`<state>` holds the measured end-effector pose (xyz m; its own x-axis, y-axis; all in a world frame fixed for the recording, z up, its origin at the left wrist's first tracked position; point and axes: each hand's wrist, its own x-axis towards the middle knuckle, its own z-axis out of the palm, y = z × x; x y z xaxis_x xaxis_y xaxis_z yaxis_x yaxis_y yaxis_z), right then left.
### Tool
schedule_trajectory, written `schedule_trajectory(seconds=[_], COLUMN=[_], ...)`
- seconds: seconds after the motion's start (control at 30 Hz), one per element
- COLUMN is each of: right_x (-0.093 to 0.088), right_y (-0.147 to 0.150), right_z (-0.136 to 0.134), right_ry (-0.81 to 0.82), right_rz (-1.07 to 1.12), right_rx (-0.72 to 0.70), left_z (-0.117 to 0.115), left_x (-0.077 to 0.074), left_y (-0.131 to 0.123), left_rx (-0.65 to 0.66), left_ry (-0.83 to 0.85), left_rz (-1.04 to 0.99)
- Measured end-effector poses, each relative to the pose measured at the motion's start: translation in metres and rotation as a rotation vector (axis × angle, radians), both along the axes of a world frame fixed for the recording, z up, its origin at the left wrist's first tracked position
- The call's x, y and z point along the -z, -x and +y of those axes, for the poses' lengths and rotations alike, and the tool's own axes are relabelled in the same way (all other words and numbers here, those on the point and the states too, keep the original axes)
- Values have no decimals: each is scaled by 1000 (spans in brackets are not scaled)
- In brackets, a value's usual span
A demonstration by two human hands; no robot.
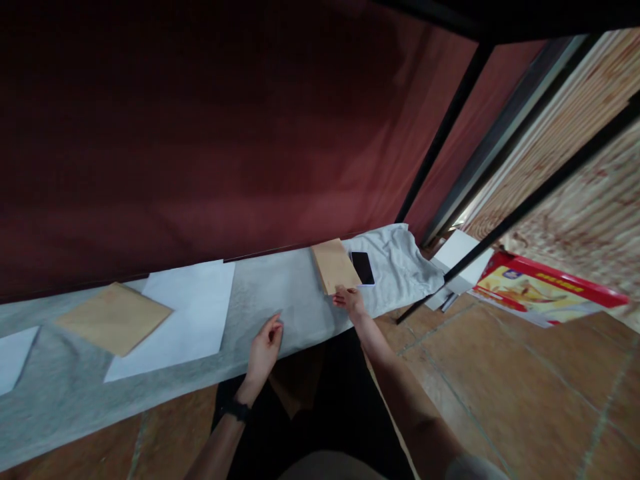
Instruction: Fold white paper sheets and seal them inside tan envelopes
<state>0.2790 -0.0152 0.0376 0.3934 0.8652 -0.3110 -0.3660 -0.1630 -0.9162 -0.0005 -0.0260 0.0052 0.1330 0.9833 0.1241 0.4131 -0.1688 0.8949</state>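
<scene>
A tan kraft-paper rectangle (334,263), perhaps an envelope or a thin notebook, lies toward the right of the grey cloth (280,283). My right hand (349,300) has its fingers closed at the near edge of this tan piece. Just beyond its right side is a dark-screened smartphone (363,267), lying flat and close against it. Over the cloth's front part is my left hand (266,343), fingers loosely bent and apart, with nothing visible in them. Left of that hand, a second tan piece (115,319) rests partly on a large white sheet (200,310).
Another white sheet (15,357) lies at the far left. Behind the cloth-covered surface rises a dark red panel (250,167). Black metal bars (445,127) stand at the right. White boxes (460,260) and a red-yellow carton (545,290) are on the tiled floor (475,373).
</scene>
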Motion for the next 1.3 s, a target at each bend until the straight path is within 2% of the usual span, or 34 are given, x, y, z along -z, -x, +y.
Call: schedule_trajectory(seconds=[0.4, 0.57, 0.67, 0.77, 0.87, 0.93, 1.07, 1.3], right_x=[-1, 0, 2, 7, 14, 20, 30, 33], right_y=[-5, -8, -7, -2, 6, 10, 17, 20], right_z=[5, 8, 9, 7, 2, -4, -14, -17], right_ry=[170, 212, 214, 193, 147, 109, 47, 4], right_rz=[49, 8, -38, -112, -218, -304, -460, -630], right_rx=[-46, -82, -93, -91, -73, -60, -51, -59], left_z=[-1, -10, -12, -11, -9, -8, -4, 9], left_x=[4, -3, -11, -18, -20, -18, -19, -38], left_y=[4, 14, 28, 46, 66, 77, 90, 92], left_rx=[38, 40, -34, -199, -381, -442, -409, -248], left_ry=[-6, -76, -184, -258, -220, -149, -83, 7], left_rz=[-1, 78, 216, 465, 735, 852, 998, 1142])
